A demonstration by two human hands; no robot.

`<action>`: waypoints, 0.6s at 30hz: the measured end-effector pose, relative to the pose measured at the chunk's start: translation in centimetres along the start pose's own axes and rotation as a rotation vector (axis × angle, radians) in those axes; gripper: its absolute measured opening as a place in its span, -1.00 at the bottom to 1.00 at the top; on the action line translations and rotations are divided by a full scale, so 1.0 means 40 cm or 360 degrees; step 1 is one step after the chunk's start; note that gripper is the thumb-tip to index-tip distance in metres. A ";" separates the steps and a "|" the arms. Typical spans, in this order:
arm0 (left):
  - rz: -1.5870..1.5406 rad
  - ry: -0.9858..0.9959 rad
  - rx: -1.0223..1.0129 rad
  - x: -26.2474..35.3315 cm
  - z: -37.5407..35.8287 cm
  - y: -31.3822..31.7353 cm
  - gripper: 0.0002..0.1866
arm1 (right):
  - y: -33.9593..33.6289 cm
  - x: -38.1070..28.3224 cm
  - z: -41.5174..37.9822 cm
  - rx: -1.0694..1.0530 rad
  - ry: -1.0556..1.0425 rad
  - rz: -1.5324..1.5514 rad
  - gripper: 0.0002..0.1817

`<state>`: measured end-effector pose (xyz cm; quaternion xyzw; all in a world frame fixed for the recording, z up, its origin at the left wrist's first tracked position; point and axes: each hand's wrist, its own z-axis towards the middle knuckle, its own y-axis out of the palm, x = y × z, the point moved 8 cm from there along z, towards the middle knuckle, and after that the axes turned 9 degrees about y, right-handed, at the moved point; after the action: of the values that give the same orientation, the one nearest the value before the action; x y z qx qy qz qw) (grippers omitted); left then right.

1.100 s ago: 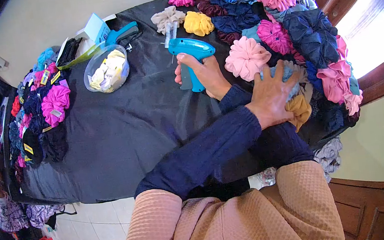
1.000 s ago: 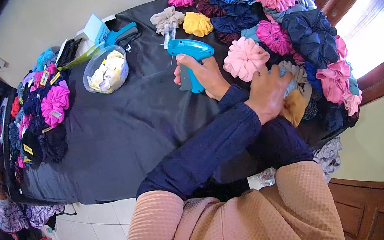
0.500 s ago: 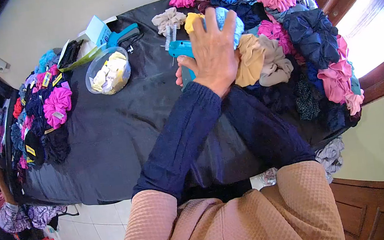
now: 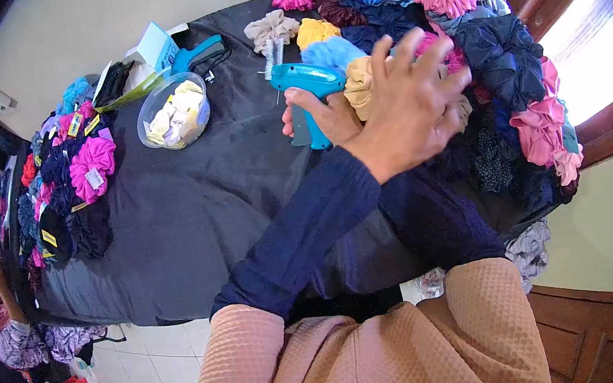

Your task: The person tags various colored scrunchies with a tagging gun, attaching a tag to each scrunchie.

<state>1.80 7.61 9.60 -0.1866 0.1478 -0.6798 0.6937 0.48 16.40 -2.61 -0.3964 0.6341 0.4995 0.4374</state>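
Note:
My arms are crossed, left over right. My right hand [image 4: 333,117] is wrapped round the handle of a teal tagging gun [image 4: 308,78], its needle pointing left and a strip of clear tag fasteners [image 4: 274,56] standing up from it. To the right, my left hand [image 4: 408,114] hovers with spread fingers, slightly blurred, overlapping a tan scrunchie [image 4: 359,87] and the pile. A light blue scrunchie [image 4: 335,54] lies just beyond the gun. Behind it are a yellow scrunchie [image 4: 317,31] and a beige scrunchie [image 4: 271,30].
A heap of scrunchies [image 4: 500,53] covers the table's right side. Scrunchies with tags [image 4: 93,168] are piled at left. Between them stand a clear tub of paper labels [image 4: 178,115], an opened box [image 4: 155,51] and another teal tool [image 4: 198,54] on the black cloth [image 4: 172,216].
My left hand has moved right and down off the blue and yellow scrunchies, fingers spreading. The blue scrunchie now lies further left. My right hand still holds the tagging gun.

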 end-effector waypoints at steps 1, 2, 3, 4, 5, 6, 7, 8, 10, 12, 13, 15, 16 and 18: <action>-0.0056 0.0026 -0.0162 0.014 -0.011 0.022 -0.50 | -0.005 0.009 0.013 -0.0002 -0.0044 -0.0029 -0.71; -0.0112 0.0053 -0.0323 0.022 -0.025 0.047 -0.54 | -0.009 0.015 0.021 -0.0004 -0.0089 -0.0058 -0.65; 0.0352 0.0104 -0.0574 0.001 -0.053 0.091 -0.69 | -0.013 0.021 0.025 -0.0005 -0.0090 -0.0059 -0.65; 0.0354 0.0107 -0.0571 -0.016 -0.069 0.102 -0.69 | -0.017 0.025 0.028 -0.0001 -0.0099 -0.0038 -0.66; 0.0569 -0.0080 -0.0701 -0.065 -0.097 0.114 -0.71 | -0.021 0.029 0.031 0.0003 -0.0109 -0.0016 -0.67; 0.0784 -0.0269 -0.0831 -0.114 -0.119 0.110 -0.72 | -0.025 0.031 0.033 0.0007 -0.0118 0.0010 -0.67; 0.0783 -0.0236 -0.0720 -0.135 -0.112 0.078 -0.70 | -0.029 0.035 0.037 0.0009 -0.0129 0.0037 -0.68; 0.0789 -0.0228 -0.0719 -0.139 -0.110 0.065 -0.70 | -0.033 0.038 0.039 0.0011 -0.0142 0.0063 -0.69; 0.0576 -0.0231 -0.0566 -0.122 -0.082 0.022 -0.68 | -0.041 0.042 0.044 0.0019 -0.0164 0.0116 -0.70; 0.0507 -0.0199 -0.0550 -0.096 -0.070 0.006 -0.65 | -0.048 0.046 0.047 0.0029 -0.0179 0.0156 -0.71; 0.0361 -0.0025 -0.0365 -0.061 -0.066 -0.013 -0.68 | -0.051 0.047 0.049 0.0035 -0.0189 0.0174 -0.72; 0.0193 0.0182 -0.0132 -0.007 -0.088 -0.052 -0.69 | -0.059 0.051 0.052 0.0047 -0.0210 0.0212 -0.73; 0.0193 0.0186 -0.0130 -0.002 -0.114 -0.065 -0.69 | -0.061 0.052 0.053 0.0052 -0.0219 0.0234 -0.74; 0.0220 0.0364 -0.0004 0.014 -0.174 -0.112 -0.64 | -0.066 0.053 0.054 0.0056 -0.0234 0.0282 -0.75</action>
<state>-5.36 6.62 5.54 -0.0982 0.2394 -0.6469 0.7173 2.65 17.89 -5.63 -0.2932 0.6415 0.5527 0.4439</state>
